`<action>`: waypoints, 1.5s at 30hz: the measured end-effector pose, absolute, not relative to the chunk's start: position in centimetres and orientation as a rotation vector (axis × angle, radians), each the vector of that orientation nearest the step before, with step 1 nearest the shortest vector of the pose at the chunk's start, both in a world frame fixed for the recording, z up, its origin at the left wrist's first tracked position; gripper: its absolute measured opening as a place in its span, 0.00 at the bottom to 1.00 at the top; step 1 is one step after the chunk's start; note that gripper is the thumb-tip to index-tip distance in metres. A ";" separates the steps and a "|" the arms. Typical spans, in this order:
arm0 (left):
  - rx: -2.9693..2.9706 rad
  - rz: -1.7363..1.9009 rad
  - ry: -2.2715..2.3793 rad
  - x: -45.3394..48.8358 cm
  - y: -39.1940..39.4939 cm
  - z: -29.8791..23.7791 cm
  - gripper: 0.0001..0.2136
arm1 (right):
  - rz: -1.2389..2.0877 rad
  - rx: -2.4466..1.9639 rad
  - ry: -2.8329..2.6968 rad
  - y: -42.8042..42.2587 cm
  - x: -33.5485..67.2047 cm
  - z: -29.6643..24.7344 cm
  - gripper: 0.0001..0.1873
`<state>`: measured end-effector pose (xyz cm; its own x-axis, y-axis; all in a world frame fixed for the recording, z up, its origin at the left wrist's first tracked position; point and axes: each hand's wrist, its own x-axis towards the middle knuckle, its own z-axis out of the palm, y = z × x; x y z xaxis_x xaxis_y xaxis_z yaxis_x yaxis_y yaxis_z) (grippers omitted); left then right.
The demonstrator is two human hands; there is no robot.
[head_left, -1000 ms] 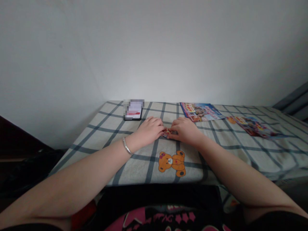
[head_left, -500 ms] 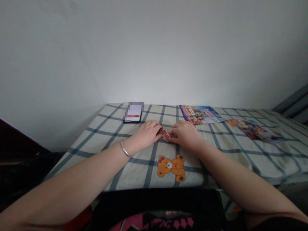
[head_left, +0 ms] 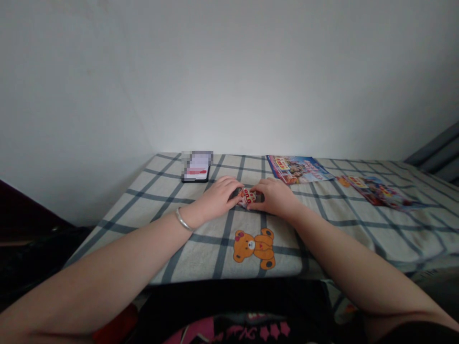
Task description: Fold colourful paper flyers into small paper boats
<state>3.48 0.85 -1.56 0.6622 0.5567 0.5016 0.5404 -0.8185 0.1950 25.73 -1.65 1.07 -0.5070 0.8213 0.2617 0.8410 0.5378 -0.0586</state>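
Observation:
Between my hands, near the middle of the table, is a small folded piece of printed paper (head_left: 246, 196), whitish with red lettering. My left hand (head_left: 223, 192) pinches its left side, thumb toward me and fingers curled over the far side. My right hand (head_left: 275, 196) grips the right side between thumb and fingertips. The fingers cover part of the paper, so its full shape is hidden. It rests on or just above the checked tablecloth (head_left: 201, 248). A silver bangle (head_left: 183, 220) is around my left wrist.
A phone (head_left: 197, 167) with a lit screen, partly blurred, lies behind my left hand. Two colourful printed flyers, a far one (head_left: 301, 169) and a nearer one (head_left: 383, 193), lie to the right. A pale wall (head_left: 251, 86) rises behind the table.
The fingers of my right hand have shifted on the paper, leaving a wider gap between thumb and forefinger. The paper is turned slightly, and both hands keep hold of it.

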 end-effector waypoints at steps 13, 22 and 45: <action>2.596 1.051 0.925 3.7 -0.3 -0.6 0.12 | 0.386 -1.305 -2.260 -1.1 25.0 0.2 0.09; 2.818 0.815 0.960 3.6 0.2 -0.4 0.14 | 0.248 -1.304 -2.153 -1.1 24.5 0.0 0.13; 2.808 1.101 0.966 3.8 -1.1 0.5 0.11 | -0.178 -1.118 -2.510 -1.8 24.4 0.5 0.13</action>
